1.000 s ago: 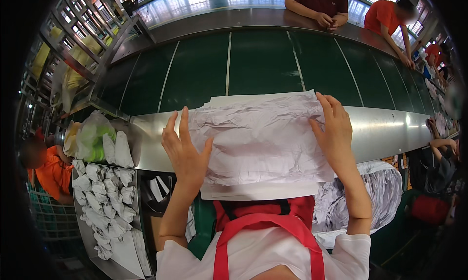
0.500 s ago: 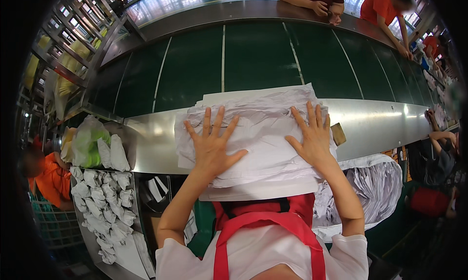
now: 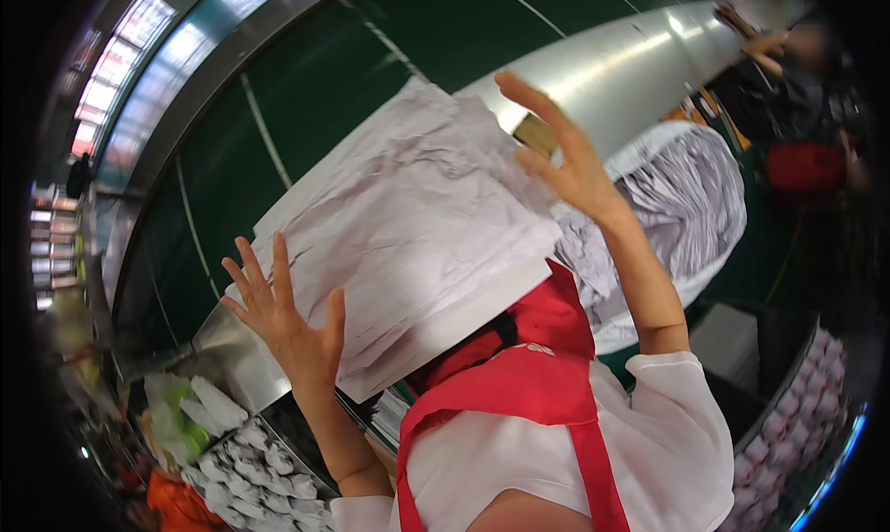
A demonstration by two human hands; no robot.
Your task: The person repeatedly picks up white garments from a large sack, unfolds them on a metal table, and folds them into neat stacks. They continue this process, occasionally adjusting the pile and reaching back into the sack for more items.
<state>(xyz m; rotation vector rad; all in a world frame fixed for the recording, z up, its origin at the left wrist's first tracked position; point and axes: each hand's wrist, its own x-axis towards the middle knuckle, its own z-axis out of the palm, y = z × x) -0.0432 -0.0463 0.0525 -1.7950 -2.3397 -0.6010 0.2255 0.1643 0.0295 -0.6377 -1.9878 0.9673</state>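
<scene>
Your fingers (image 3: 284, 282) are spread wide on both hands, and they grip nothing. Half a second ago both palms were on top of the crumpled white papers (image 3: 436, 208). Now your left hand (image 3: 295, 333) is out by their left edge, and your right hand (image 3: 575, 169) is by their far right edge. So it looks like nothing is pressing the pile flat any more. Your view has tipped too, so everything looks slanted.

The papers lie over smoother white sheets (image 3: 482, 308), across the metal worktop (image 3: 630, 76), right in front of your red apron (image 3: 510, 384). A small brown block (image 3: 535, 135) sits just past them on the right.

Some bits are hard to see. You can't tell if your left thumb or right thumb touches the paper. The pile hides the worktop's near edge. On the near left, the paper bundles (image 3: 264, 481) are partly behind your arm, and someone's orange sleeve (image 3: 181, 502) is cut off and blurry.
</scene>
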